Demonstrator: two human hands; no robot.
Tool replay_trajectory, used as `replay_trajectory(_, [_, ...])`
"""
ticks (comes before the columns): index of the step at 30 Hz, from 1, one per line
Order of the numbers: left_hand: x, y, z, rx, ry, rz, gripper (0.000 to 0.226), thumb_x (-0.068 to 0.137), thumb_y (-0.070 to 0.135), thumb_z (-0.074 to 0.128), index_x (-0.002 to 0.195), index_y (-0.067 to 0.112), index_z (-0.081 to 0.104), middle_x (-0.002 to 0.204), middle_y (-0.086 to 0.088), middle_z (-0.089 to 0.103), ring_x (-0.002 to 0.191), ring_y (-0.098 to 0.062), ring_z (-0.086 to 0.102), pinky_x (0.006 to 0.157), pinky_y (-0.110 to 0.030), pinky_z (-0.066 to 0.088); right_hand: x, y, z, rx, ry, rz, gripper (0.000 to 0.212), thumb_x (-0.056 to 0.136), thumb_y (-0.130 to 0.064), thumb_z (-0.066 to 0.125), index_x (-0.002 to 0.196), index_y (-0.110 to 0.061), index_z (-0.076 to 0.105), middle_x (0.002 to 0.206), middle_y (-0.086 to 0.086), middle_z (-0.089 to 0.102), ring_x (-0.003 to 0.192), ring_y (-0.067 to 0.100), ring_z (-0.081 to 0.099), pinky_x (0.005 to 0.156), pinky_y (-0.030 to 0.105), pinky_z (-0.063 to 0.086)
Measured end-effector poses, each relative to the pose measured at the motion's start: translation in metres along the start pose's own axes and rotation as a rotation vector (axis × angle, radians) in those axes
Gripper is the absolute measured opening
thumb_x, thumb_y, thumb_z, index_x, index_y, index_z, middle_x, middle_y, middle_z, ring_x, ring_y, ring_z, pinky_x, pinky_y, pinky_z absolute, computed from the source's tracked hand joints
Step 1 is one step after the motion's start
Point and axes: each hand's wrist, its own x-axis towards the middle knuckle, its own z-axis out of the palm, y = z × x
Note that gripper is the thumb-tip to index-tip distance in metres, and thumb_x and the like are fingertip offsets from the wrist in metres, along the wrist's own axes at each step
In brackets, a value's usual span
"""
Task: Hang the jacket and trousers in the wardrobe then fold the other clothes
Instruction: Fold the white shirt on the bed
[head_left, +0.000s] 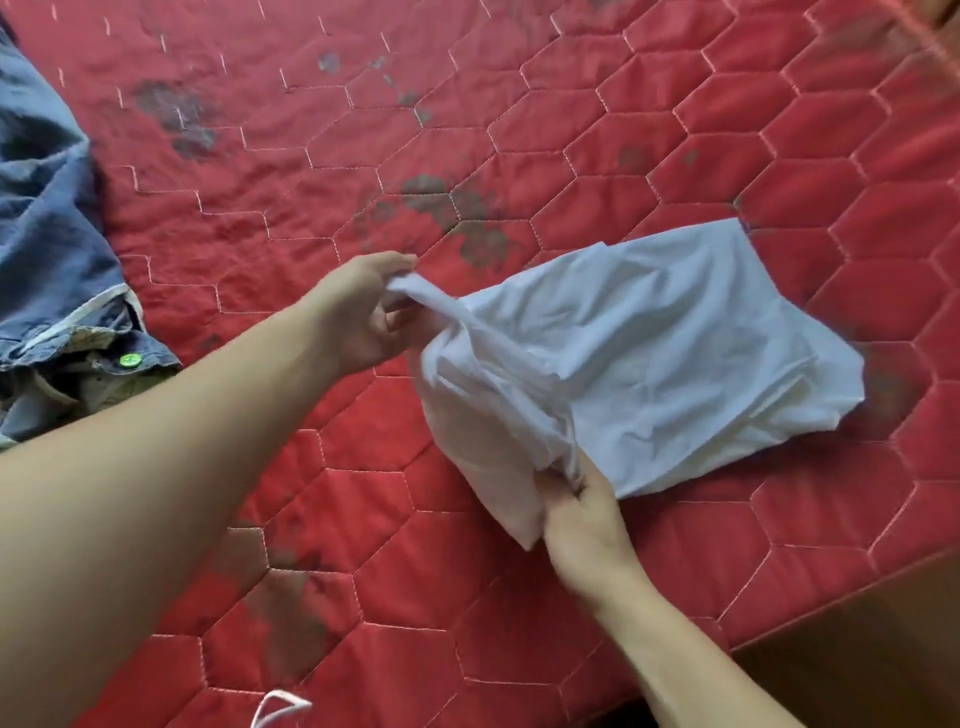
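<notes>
Head view looks down on a red quilted mattress (519, 104) stitched in hexagons, with dark grey stains scattered over its far middle and near left parts. On it, right of centre, lies a white garment (675, 343), partly folded and creased; its right portion rests flat on the mattress while its left edge is lifted clear of the surface between two hands. The left hand (363, 312) reaches in from the near left on a bare forearm and pinches the garment's far left corner between thumb and fingertips, the other fingers loosely curled. The right hand (582, 514) comes up from the near right, closed around a bunched near-left part of the same garment, with a flap of white cloth hanging down just to its left. At the left edge of the scene, well apart from the white garment, a blue denim garment (47, 234) lies crumpled, showing a pale lining and a bright green button (130, 359) near its near edge. A white looped cord (280, 709) shows at the near edge. At the near right corner the mattress ends beside a brown surface (857, 649).
</notes>
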Motion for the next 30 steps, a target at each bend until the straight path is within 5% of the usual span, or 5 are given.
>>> replay_trajectory(8, [-0.015, 0.027, 0.175, 0.108, -0.293, 0.204, 0.005, 0.096, 0.017, 0.055, 0.097, 0.017, 0.060, 0.089, -0.005, 0.067, 0.077, -0.019, 0.070, 0.062, -0.030, 0.058, 0.029, -0.053, -0.151, 0.524, 0.141, 0.160, 0.038, 0.092, -0.025, 0.051, 0.127, -0.016, 0.061, 0.122, 0.008, 0.068, 0.112, 0.025, 0.064, 0.096, 0.045, 0.051])
replay_trajectory(18, [0.033, -0.088, 0.142, 1.770, -0.043, 0.701, 0.070, 0.086, 0.072, 0.037, 0.149, 0.048, 0.019, 0.160, 0.009, 0.015, 0.149, -0.021, 0.004, 0.117, -0.049, 0.016, 0.054, -0.021, -0.224, 0.375, 0.243, 0.345, 0.055, 0.086, -0.071, 0.045, 0.122, -0.034, 0.062, 0.112, -0.002, 0.072, 0.103, 0.022, 0.069, 0.085, 0.044, 0.055])
replay_trajectory(23, [0.040, -0.094, 0.156, 1.769, 0.028, 0.616, 0.080, 0.084, 0.077, 0.031, 0.151, 0.045, 0.001, 0.163, 0.009, -0.004, 0.150, -0.023, -0.011, 0.118, -0.054, 0.007, 0.050, -0.025, -0.208, -0.551, 0.773, -0.301, 0.065, 0.079, -0.040, 0.071, 0.134, -0.017, 0.046, 0.130, -0.001, 0.048, 0.124, 0.016, 0.045, 0.102, 0.041, 0.041])
replay_trajectory(26, [0.044, -0.103, 0.159, 1.789, 0.056, 0.556, 0.083, 0.083, 0.079, 0.025, 0.151, 0.042, -0.004, 0.163, 0.010, -0.008, 0.149, -0.022, -0.016, 0.116, -0.058, 0.006, 0.068, -0.022, -0.174, -1.034, 0.289, -0.699, 0.057, 0.087, -0.044, 0.049, 0.141, -0.025, 0.043, 0.149, 0.007, 0.042, 0.139, 0.027, 0.034, 0.114, 0.046, 0.021])
replay_trajectory(30, [0.049, -0.109, 0.149, 1.804, 0.085, 0.498, 0.087, 0.081, 0.083, 0.017, 0.152, 0.039, -0.009, 0.162, 0.010, -0.017, 0.148, -0.018, -0.021, 0.115, -0.062, 0.000, 0.115, -0.012, -0.187, -1.449, -0.016, -0.327, 0.080, 0.080, -0.066, 0.003, 0.153, -0.036, 0.014, 0.163, 0.001, 0.006, 0.150, 0.021, 0.002, 0.116, 0.041, -0.005])
